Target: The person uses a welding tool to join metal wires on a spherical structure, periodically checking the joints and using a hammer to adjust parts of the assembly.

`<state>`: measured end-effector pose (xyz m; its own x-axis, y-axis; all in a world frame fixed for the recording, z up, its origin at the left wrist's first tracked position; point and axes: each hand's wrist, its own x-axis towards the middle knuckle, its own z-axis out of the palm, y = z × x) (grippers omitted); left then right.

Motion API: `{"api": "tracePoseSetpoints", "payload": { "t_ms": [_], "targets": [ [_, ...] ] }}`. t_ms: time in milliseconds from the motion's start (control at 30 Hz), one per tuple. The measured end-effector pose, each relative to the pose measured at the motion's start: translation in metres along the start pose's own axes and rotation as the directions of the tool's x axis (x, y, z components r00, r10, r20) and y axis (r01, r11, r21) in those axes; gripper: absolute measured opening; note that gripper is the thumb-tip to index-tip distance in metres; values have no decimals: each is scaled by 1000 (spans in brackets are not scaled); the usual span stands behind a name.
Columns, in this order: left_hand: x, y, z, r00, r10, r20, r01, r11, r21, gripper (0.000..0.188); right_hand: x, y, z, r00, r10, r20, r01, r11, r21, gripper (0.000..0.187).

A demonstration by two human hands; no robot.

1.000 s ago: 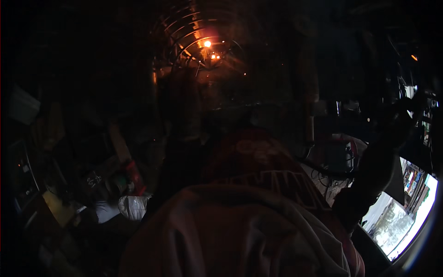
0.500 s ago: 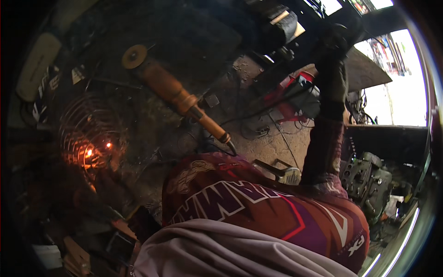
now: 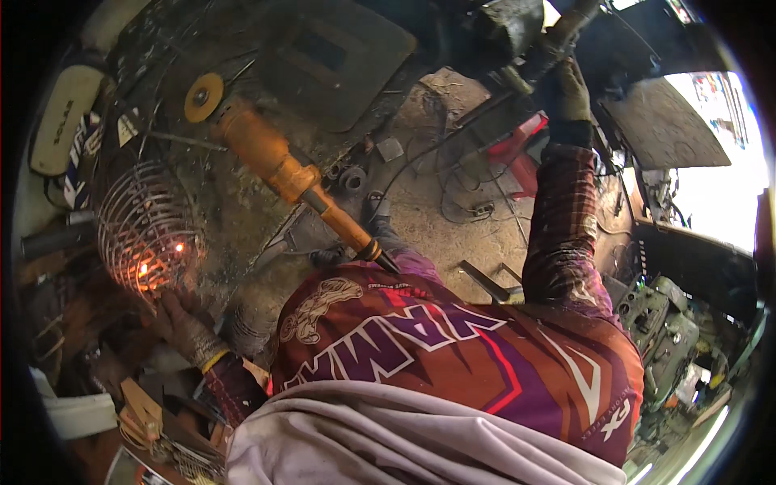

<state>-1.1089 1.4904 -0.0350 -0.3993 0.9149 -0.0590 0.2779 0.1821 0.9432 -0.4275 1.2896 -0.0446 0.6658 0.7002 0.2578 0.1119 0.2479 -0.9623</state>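
Note:
At the left stands a rounded cage of coiled metal wire (image 3: pixel 145 212), with orange glowing spots at its lower end. My gloved left hand (image 3: pixel 187 330) is at that lower end, its fingers closed at the wires. My right arm stretches up and forward. The gloved right hand (image 3: pixel 572 93) is closed beside a dark bar (image 3: pixel 570 28) at the upper right; what it grips is too dark to make out. Between the hands lies an orange angle grinder (image 3: pixel 259 149), slanting toward my body. Its yellowish round disc (image 3: pixel 204 97) is at the far end.
A dark flat panel (image 3: pixel 331 61) lies ahead. Cables and a red object (image 3: pixel 517 153) are on the floor at centre right. A greasy engine-like machine part (image 3: pixel 659 327) sits at the right. Wood pieces (image 3: pixel 141 408) and a white container (image 3: pixel 77 411) are at the lower left.
The picture has become much brighter, and the glowing spots look smaller. My right hand is lower and further left. The floor and my left hand show more plainly.

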Motion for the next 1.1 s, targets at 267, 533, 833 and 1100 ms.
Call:
{"api": "tracePoseSetpoints", "payload": {
  "t_ms": [267, 533, 833, 1100],
  "targets": [
    [9, -9, -15, 990, 48, 131, -58, 995, 77, 24, 11, 27, -75, 983, 25, 180, 82, 825, -560, 44],
    [16, -32, -19, 995, -9, 99, 30, 975, -219, 24, 0, 31, -66, 980, 61, 188, 84, 734, -674, 40],
    [0, -12, -38, 994, -28, 107, 42, 990, -134, 30, -141, -116, 229, 837, -440, -326, 46, 650, -759, 42],
    [19, -19, -47, 978, -88, 188, 106, 990, -90, 33, -202, -34, 498, 810, 101, 578, 162, 908, -385, 64]
  ]
}}
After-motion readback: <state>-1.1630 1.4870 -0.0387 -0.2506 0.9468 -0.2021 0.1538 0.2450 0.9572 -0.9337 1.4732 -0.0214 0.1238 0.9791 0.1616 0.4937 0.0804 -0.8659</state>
